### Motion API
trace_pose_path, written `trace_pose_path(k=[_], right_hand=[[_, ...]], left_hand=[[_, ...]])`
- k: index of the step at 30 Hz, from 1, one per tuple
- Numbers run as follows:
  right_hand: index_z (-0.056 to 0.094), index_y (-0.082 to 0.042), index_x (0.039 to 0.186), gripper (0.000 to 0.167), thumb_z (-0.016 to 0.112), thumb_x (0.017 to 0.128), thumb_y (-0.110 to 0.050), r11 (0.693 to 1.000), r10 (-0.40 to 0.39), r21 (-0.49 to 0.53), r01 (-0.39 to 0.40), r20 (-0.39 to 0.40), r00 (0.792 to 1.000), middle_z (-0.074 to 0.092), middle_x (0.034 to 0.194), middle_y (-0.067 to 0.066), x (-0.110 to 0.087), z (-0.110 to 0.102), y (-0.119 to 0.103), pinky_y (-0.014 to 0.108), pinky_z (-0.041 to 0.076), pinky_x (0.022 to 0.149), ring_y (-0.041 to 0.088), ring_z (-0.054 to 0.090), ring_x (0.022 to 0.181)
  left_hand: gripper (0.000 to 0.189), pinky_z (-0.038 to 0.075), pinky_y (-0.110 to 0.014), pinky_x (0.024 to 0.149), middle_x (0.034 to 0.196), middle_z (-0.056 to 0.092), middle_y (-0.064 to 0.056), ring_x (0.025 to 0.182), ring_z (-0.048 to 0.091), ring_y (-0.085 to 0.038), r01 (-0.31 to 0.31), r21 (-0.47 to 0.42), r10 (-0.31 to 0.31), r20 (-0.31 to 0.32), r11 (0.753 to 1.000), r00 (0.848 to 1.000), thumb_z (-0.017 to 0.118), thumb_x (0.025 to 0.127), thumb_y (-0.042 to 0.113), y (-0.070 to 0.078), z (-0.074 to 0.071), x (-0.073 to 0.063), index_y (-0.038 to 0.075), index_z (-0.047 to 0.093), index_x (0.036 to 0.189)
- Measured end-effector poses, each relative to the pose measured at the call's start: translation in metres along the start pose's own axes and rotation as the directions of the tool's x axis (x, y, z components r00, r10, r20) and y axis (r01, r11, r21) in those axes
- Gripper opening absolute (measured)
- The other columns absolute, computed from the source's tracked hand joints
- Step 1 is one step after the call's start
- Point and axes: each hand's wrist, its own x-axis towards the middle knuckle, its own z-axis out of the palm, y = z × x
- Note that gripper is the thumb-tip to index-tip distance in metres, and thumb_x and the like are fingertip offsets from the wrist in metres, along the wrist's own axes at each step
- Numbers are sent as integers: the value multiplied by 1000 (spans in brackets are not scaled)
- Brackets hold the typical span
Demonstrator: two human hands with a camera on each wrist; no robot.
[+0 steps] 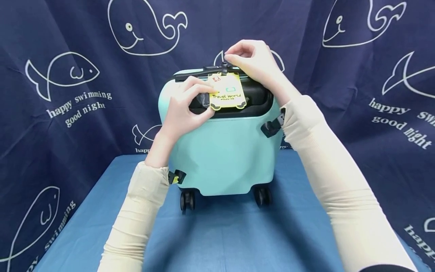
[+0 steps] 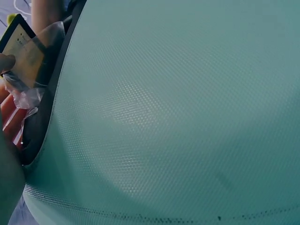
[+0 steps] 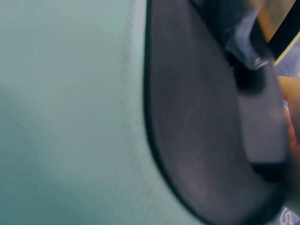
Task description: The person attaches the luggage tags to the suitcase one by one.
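Note:
A mint-green suitcase [image 1: 224, 155] stands upright on its wheels, with a black recessed panel and a black carry handle [image 1: 192, 75] at its top. A yellow luggage tag [image 1: 227, 99] printed "Travel World" hangs in front of the handle by a black strap [image 1: 224, 68]. My left hand [image 1: 185, 105] pinches the tag's left side between thumb and fingers. Above the handle, my right hand [image 1: 258, 62] has thumb and index finger together at the strap's upper end. The left wrist view shows the tag [image 2: 29, 54] with clear plastic [image 2: 28, 97] by the left fingers.
Blue cloth [image 1: 221, 234] covers the table under the suitcase wheels [image 1: 187, 200]. A dark blue curtain [image 1: 210, 22] with white whale and fish prints hangs close behind and on both sides. Small black cameras [image 1: 270, 128] sit at both wrists.

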Motion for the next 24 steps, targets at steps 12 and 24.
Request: trace_pose_path(k=[12, 24], right_hand=[[73, -11, 100, 25, 68, 85, -30, 994, -99, 20, 103, -154, 983, 64, 87, -17, -53, -24, 15, 13, 43, 73, -2, 59, 74], [73, -3, 96, 17, 70, 80, 2, 911, -408, -163, 379, -225, 885, 66, 91, 3, -137, -34, 44, 9, 42, 80, -9, 54, 85]], left_hand=[[38, 31, -38, 110, 121, 56, -21, 125, 47, -33, 65, -53, -71, -111, 996, 991, 69, 79, 0, 17, -2, -34, -4, 59, 116], [45, 35, -39, 105, 134, 49, -14, 126, 44, -26, 438, 99, -424, -136, 893, 895, 60, 86, 3, 49, -32, -104, 3, 50, 131]])
